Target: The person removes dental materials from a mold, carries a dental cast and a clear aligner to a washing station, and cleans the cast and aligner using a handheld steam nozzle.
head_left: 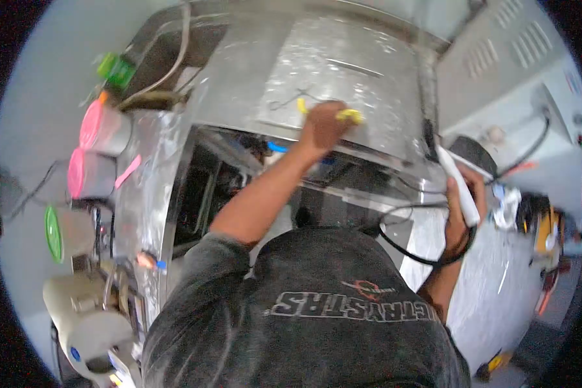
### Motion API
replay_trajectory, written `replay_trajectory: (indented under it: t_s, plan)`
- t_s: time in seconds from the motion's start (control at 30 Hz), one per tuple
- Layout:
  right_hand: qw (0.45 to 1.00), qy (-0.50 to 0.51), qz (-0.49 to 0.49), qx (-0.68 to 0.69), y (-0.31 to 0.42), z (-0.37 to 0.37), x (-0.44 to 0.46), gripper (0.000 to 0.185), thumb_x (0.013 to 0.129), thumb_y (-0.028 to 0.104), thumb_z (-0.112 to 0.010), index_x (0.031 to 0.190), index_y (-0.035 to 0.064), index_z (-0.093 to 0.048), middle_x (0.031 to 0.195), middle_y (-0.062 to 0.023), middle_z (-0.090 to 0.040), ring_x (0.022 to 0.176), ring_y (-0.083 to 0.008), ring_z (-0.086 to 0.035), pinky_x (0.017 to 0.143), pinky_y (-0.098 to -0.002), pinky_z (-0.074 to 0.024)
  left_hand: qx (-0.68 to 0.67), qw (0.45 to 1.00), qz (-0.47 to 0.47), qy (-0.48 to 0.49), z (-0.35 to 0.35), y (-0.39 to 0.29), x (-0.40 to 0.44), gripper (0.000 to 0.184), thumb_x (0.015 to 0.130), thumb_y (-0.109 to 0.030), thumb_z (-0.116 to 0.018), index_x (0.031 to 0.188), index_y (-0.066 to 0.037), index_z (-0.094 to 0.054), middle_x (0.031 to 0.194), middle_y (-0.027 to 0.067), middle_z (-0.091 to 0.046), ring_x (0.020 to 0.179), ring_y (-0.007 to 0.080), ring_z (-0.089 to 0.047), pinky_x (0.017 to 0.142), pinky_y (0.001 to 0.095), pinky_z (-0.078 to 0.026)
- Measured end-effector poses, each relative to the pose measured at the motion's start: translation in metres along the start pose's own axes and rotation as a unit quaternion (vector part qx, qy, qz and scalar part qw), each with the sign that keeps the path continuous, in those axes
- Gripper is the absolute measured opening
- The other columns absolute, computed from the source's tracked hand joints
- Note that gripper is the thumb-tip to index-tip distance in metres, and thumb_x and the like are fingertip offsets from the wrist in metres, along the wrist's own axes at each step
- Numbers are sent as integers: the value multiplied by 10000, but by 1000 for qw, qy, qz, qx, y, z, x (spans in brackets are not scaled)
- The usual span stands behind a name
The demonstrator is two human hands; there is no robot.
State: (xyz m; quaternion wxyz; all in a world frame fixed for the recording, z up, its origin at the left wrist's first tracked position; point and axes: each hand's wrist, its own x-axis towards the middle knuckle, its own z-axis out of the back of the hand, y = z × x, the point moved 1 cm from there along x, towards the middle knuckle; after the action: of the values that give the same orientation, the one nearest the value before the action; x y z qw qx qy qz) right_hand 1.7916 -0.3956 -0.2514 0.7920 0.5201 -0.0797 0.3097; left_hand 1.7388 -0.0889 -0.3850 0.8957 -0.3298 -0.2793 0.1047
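Observation:
My left hand [326, 124] is closed around a yellow thing [350, 116], perhaps a cloth or cord, which shows on both sides of the fist. That hand is over the shiny steel panel [304, 71], near the front edge of the panel. A thin dark wire [290, 99] lies on the steel just beside it. On the right, my right hand [465, 204] grips a long white handle [458, 184], tilted up to the left. A black cable [427, 260] loops around and below this hand. What the handle belongs to cannot be made out.
An open dark steel cabinet [204, 187] is below my left forearm. Pink-lidded tubs [94, 173], a green-lidded tub [68, 234] and a pink utensil [128, 171] are at the left. A vented metal housing [504, 55] stands at the upper right, above a dark round object [475, 155].

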Motion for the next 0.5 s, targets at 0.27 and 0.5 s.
replay_trajectory:
  t_s: [0.27, 0.5]
  plan:
    - [993, 51, -8, -107, -14, 1, -12, 258, 913, 128, -676, 1137, 5, -636, 998, -104, -663, 861, -144, -585, 799, -282, -487, 93, 990, 11, -109, -5, -9, -2, 375, 764, -201, -717, 1090, -21, -674, 1047, 187, -673, 997, 361, -624, 880, 442, -502]
    - [934, 88, 95, -334, -32, 13, 4, 391, 876, 99, -652, 1265, 65, -635, 1002, -201, -652, 906, -343, -633, 846, -372, -494, 89, 937, 169, -294, 120, 27, -106, 179, 866, -185, -707, 1014, -99, -759, 1052, 108, -696, 1031, 266, -617, 933, 377, -467]
